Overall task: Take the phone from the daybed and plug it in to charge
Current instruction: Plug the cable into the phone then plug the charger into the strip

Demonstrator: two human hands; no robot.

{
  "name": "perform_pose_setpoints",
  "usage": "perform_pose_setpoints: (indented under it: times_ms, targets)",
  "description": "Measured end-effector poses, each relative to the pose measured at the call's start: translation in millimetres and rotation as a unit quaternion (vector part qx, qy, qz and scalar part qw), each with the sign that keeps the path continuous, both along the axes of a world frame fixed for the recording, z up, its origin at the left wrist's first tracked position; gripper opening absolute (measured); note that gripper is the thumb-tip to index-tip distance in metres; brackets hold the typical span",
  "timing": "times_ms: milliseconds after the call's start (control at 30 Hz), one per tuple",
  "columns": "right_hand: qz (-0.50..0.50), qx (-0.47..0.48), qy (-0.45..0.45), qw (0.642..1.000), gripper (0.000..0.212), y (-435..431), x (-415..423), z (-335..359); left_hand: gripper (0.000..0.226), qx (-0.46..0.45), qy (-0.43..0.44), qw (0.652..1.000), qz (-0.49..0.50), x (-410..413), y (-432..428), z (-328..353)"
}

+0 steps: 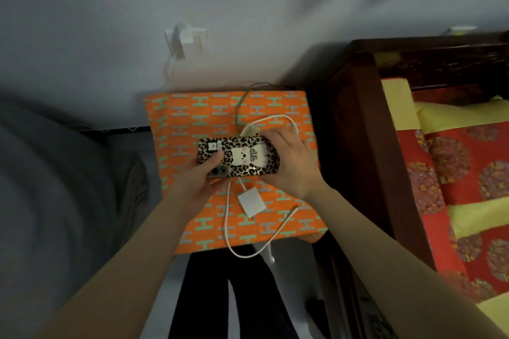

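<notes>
Your left hand [197, 176] and right hand [293, 162] gripped the phone [239, 156] above the orange box [192, 118], cable [228, 228] draped beneath.

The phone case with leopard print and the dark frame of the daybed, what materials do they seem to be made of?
The leopard-print phone case looks like glossy hard plastic or similar: light glints on its smooth printed surface, though soft silicone cannot be ruled out. The dark reddish-brown daybed frame looks like polished or lacquered wood, given its thick solid rails and faint sheen; carving seems to show on the back rail.
</notes>
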State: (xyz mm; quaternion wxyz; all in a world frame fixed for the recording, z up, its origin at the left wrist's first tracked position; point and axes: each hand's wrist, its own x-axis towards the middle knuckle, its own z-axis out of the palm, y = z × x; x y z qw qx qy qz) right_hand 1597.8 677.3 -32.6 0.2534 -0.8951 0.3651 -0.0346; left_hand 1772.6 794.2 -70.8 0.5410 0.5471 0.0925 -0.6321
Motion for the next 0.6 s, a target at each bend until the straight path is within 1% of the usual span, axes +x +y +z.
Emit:
perform_pose_setpoints:
  times_ms: [67, 133, 167, 200, 233, 267, 300, 333, 367, 400, 500, 533, 600]
  targets:
    - [0.0, 0.012, 0.011, 1.0, 0.086, 0, 0, -18, 0.038, -0.002, -0.001, 1.0, 0.01, 1, 0, -13]
    - [-0.016, 0.048, -0.009, 0.999, 0.093, 2, -4, -32, 0.037, 0.006, -0.01, 1.0, 0.009, 3, -2, -23]
    - [-0.047, 0.079, -0.032, 0.995, 0.094, 4, -9, -40, 0.034, 0.01, -0.014, 1.0, 0.009, 5, -2, -28]
    - [-0.098, 0.11, -0.057, 0.987, 0.091, 7, -16, -47, 0.031, 0.016, -0.016, 1.0, 0.013, 8, -2, -34]
    - [-0.169, 0.132, -0.073, 0.974, 0.082, 11, -27, -55, 0.03, 0.021, -0.018, 0.999, 0.019, 11, -1, -38]
    - [-0.246, 0.143, -0.074, 0.956, 0.066, 18, -39, -63, 0.031, 0.028, -0.021, 0.999, 0.024, 15, -1, -43]
    - [-0.316, 0.145, -0.054, 0.936, 0.046, 26, -52, -71, 0.034, 0.035, -0.025, 0.999, 0.027, 18, 0, -46]
    - [-0.367, 0.153, -0.015, 0.918, 0.029, 35, -64, -78, 0.039, 0.039, -0.029, 0.998, 0.03, 21, 1, -48]
    - [-0.397, 0.171, 0.027, 0.902, 0.018, 44, -73, -84, 0.043, 0.042, -0.031, 0.998, 0.036, 24, 2, -50]
    - [-0.408, 0.193, 0.059, 0.891, 0.016, 53, -81, -90, 0.046, 0.045, -0.032, 0.998, 0.041, 26, 3, -52]
    - [-0.394, 0.237, 0.122, 0.88, 0.027, 72, -92, -103, 0.044, 0.051, -0.029, 0.997, 0.04, 29, 5, -54]
    - [-0.39, 0.246, 0.137, 0.877, 0.027, 75, -93, -107, 0.043, 0.052, -0.025, 0.998, 0.036, 28, 5, -54]
    - [-0.391, 0.266, 0.145, 0.869, 0.018, 80, -93, -113, 0.043, 0.054, -0.016, 0.998, 0.03, 27, 4, -54]
